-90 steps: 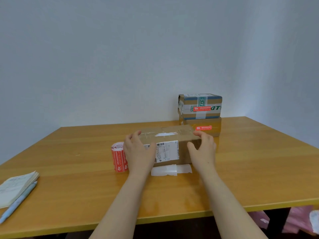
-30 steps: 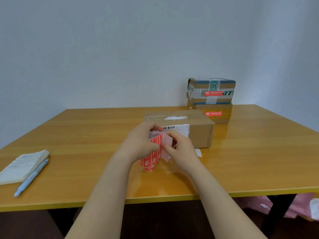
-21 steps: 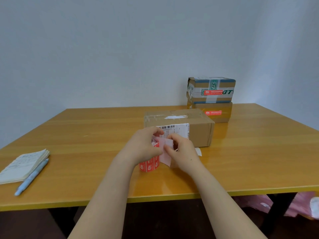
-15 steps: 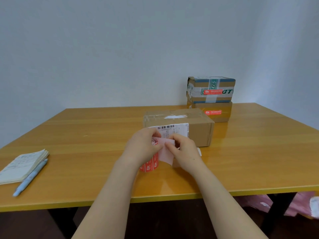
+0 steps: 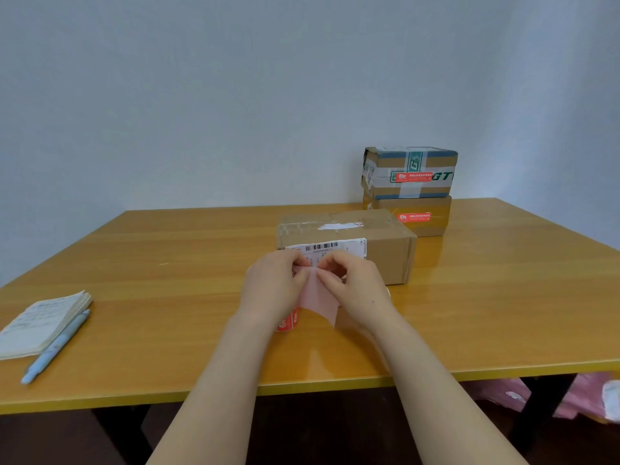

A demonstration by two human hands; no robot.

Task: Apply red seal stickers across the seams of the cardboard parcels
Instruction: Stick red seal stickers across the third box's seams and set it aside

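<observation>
A brown cardboard parcel (image 5: 385, 253) with a white shipping label lies mid-table, its taped top seam facing up. Just in front of it my left hand (image 5: 268, 290) holds the red sticker roll (image 5: 288, 322), mostly hidden under the palm. My right hand (image 5: 355, 286) pinches the top of the pale pink backing strip (image 5: 317, 298) that hangs from the roll. Both thumbs meet at the strip's upper edge. At the back right two stacked parcels, the upper taped one (image 5: 409, 172) and the lower one (image 5: 422, 218), each carry a red seal.
A notepad (image 5: 37, 322) and a light blue pen (image 5: 55, 347) lie at the left front of the wooden table (image 5: 167, 263). Pink bags (image 5: 590, 397) sit on the floor at the lower right. A plain wall stands behind the table.
My hands left the parcel, and the left picked up the sticker roll. The pink backing strip has since been pulled out longer and now hangs between the two hands.
</observation>
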